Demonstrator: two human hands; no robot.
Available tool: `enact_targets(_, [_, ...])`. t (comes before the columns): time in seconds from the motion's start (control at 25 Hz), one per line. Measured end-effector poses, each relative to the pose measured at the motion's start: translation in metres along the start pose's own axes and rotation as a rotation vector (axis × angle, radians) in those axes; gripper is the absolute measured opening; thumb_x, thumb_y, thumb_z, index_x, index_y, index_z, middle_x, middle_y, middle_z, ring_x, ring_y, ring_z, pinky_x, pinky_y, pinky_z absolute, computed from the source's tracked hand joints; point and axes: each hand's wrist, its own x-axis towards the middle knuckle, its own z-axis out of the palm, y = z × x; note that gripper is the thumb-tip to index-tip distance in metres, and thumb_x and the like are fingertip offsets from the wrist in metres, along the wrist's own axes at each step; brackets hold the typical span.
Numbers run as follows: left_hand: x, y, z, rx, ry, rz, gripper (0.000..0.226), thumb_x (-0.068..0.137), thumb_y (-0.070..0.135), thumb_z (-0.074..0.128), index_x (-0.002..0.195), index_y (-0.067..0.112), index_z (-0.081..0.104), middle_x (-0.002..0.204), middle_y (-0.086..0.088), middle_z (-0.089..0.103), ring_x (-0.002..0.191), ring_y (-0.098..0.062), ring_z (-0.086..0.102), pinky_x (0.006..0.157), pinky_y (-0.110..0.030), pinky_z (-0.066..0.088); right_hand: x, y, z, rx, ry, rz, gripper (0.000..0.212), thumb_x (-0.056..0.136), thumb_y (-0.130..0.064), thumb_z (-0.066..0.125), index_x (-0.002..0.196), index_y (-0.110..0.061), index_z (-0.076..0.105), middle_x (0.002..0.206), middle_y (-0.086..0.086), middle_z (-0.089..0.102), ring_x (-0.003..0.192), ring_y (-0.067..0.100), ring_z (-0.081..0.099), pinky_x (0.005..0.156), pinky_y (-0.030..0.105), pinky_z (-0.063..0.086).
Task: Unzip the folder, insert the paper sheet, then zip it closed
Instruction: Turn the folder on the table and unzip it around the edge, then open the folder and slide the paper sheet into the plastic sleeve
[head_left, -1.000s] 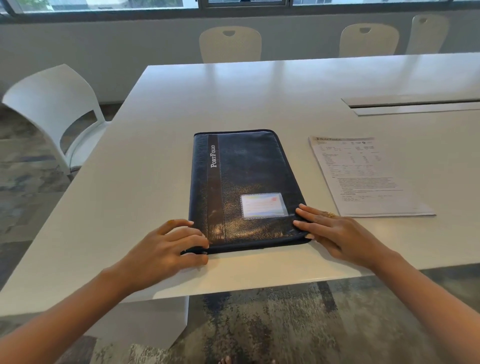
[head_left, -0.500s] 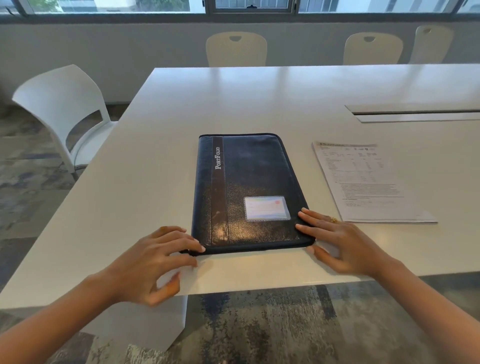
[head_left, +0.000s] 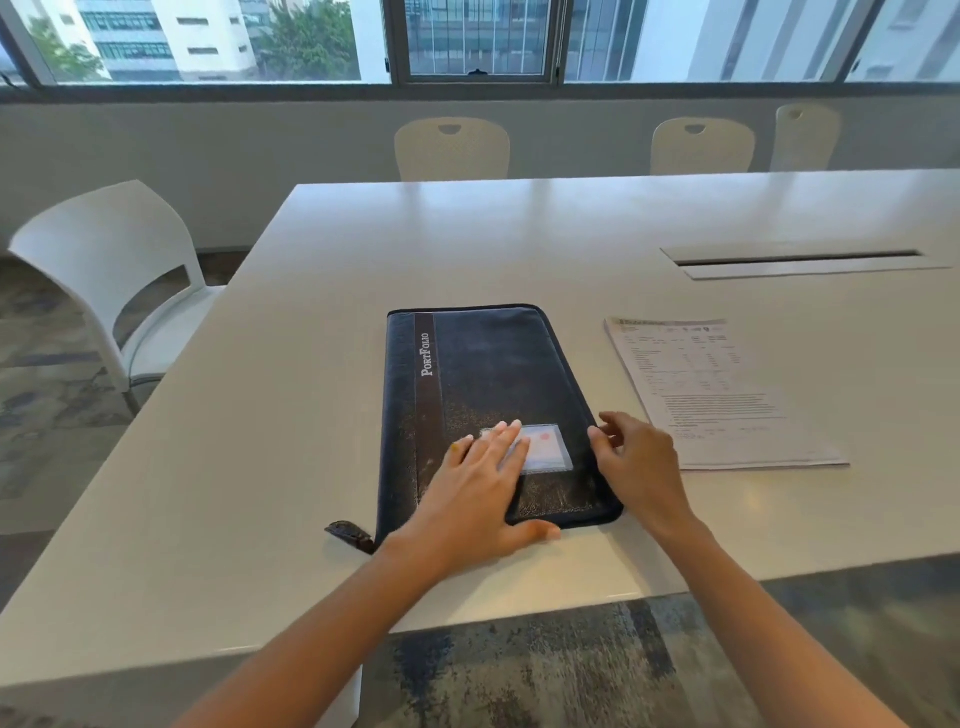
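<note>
A dark blue zip folder marked "PortFolio" lies flat and closed on the white table, with a clear card pocket near its front. Its zip pull tab sticks out at the front left corner. My left hand lies flat on the folder's front part, fingers straight and reaching onto the card pocket. My right hand is at the folder's right edge, fingers loosely bent, fingertips touching the edge. A printed paper sheet lies on the table to the right of the folder.
A cable slot is set in the table at the back right. A white chair stands at the table's left side; cream chairs line the far side. The table's front edge runs just below my hands.
My left hand moved from the table at the folder's front left corner up onto the cover. The zip pull tab now shows there. My right hand stayed at the right edge.
</note>
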Motion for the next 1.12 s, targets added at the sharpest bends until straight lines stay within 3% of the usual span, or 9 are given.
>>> enact_targets(0.16, [0.012,0.015,0.014,0.036,0.005,0.008,0.108,0.077,0.088,0.016,0.154,0.013,0.008,0.163,-0.006,0.003,0.149,-0.022,0.001,0.120,-0.052,0.006,0.001,-0.011,-0.001,0.057,0.055,0.039,0.027,0.093,-0.027,0.059,0.116,-0.013,0.066,0.099,0.007,0.074,0.087,0.021,0.068,0.080,0.034,0.058])
enact_targets(0.32, [0.012,0.020,0.019,0.102,0.078,0.050,0.092,0.087,0.078,0.010,0.151,0.013,0.025,0.160,-0.008,0.021,0.148,-0.029,0.015,0.117,-0.055,0.017,0.009,-0.023,-0.004,0.107,0.097,0.055,0.024,0.094,-0.023,0.059,0.115,-0.015,0.064,0.091,0.001,0.071,0.080,0.014,0.066,0.067,0.013,0.045])
enact_targets(0.52, [0.006,0.031,0.021,0.140,0.205,0.083,0.066,0.101,0.054,0.018,0.142,0.011,0.046,0.147,-0.013,0.046,0.136,-0.033,0.042,0.107,-0.050,0.041,0.022,-0.009,-0.009,0.155,-0.014,0.252,0.022,0.099,-0.021,0.047,0.111,-0.013,0.063,0.106,0.009,0.070,0.086,0.015,0.061,0.072,0.023,0.047])
enact_targets(0.64, [0.002,0.035,0.011,0.043,0.346,0.079,0.056,0.104,0.047,0.022,0.140,0.013,0.048,0.142,-0.011,0.052,0.133,-0.028,0.046,0.105,-0.046,0.044,0.025,-0.006,-0.010,0.420,-0.039,0.385,0.026,0.100,-0.026,0.041,0.098,-0.018,0.065,0.100,0.006,0.071,0.092,0.021,0.066,0.086,0.039,0.054])
enact_targets(0.72, [-0.001,0.034,0.002,-0.090,0.465,0.072,0.053,0.104,0.044,0.024,0.141,0.014,0.047,0.143,-0.008,0.051,0.135,-0.025,0.044,0.106,-0.046,0.043,0.023,-0.007,-0.012,0.614,-0.069,0.408,0.029,0.099,-0.025,0.042,0.097,-0.015,0.069,0.099,0.005,0.073,0.094,0.021,0.067,0.088,0.040,0.055])
enact_targets(0.8, [-0.006,0.033,-0.007,-0.262,0.567,0.055,0.050,0.104,0.043,0.027,0.142,0.016,0.045,0.146,-0.005,0.048,0.139,-0.020,0.039,0.108,-0.045,0.040,0.018,-0.011,-0.011,0.666,-0.091,0.344,0.029,0.099,-0.025,0.044,0.100,-0.016,0.071,0.099,0.005,0.074,0.096,0.021,0.068,0.086,0.038,0.055])
enact_targets(1.0, [-0.019,0.021,-0.028,-0.684,0.857,0.006,0.049,0.104,0.040,0.033,0.143,0.012,0.042,0.147,-0.007,0.047,0.138,-0.019,0.041,0.106,-0.051,0.042,0.011,-0.026,0.000,0.373,-0.113,0.075,0.027,0.101,-0.026,0.045,0.117,-0.020,0.066,0.092,0.001,0.072,0.085,0.022,0.069,0.079,0.039,0.058])
enact_targets(1.08, [-0.026,0.016,-0.038,-0.799,0.969,-0.026,0.050,0.103,0.037,0.035,0.142,0.007,0.043,0.141,-0.015,0.052,0.128,-0.029,0.052,0.095,-0.052,0.051,0.010,-0.030,0.008,0.293,-0.175,-0.028,0.031,0.101,-0.026,0.046,0.127,-0.017,0.060,0.107,0.008,0.072,0.100,0.027,0.067,0.090,0.040,0.055])
enact_targets(1.12, [-0.030,0.013,-0.043,-0.826,1.030,-0.062,0.051,0.103,0.037,0.035,0.140,0.002,0.046,0.130,-0.023,0.059,0.114,-0.030,0.062,0.084,-0.043,0.057,0.010,-0.033,0.014,0.250,-0.218,-0.080,0.034,0.101,-0.026,0.046,0.132,-0.016,0.057,0.123,0.011,0.067,0.118,0.027,0.060,0.102,0.041,0.049])
